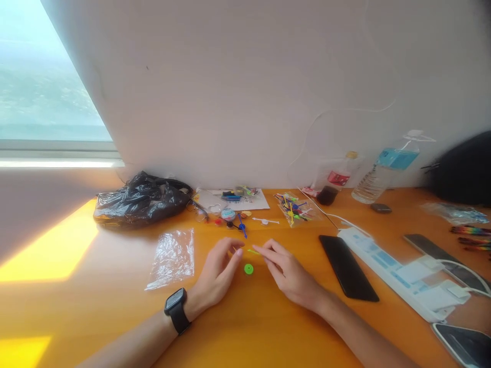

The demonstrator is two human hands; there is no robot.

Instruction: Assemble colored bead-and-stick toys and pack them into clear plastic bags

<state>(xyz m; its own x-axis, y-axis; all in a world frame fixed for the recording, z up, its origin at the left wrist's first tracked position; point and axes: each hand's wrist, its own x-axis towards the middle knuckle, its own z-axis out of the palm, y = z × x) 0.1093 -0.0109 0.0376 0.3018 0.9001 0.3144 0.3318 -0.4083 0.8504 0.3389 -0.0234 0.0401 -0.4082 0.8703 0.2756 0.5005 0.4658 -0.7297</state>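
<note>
My left hand (218,271), with a black watch on its wrist, rests on the orange table (115,306) with fingers curled toward a thin yellow-green stick (253,251). My right hand (286,268) pinches the other end of that stick between thumb and fingertips. A small green disc (248,269) lies on the table between the two hands. Just beyond lie a blue stick piece (242,228), a white stick piece (265,221) and a round light-blue part (228,214).
An empty clear plastic bag (172,257) lies left of my hands, a black plastic bag (140,199) behind it. A bag of coloured sticks (295,208), a black phone (347,266), a white power strip (402,273) and a water bottle (383,176) stand to the right.
</note>
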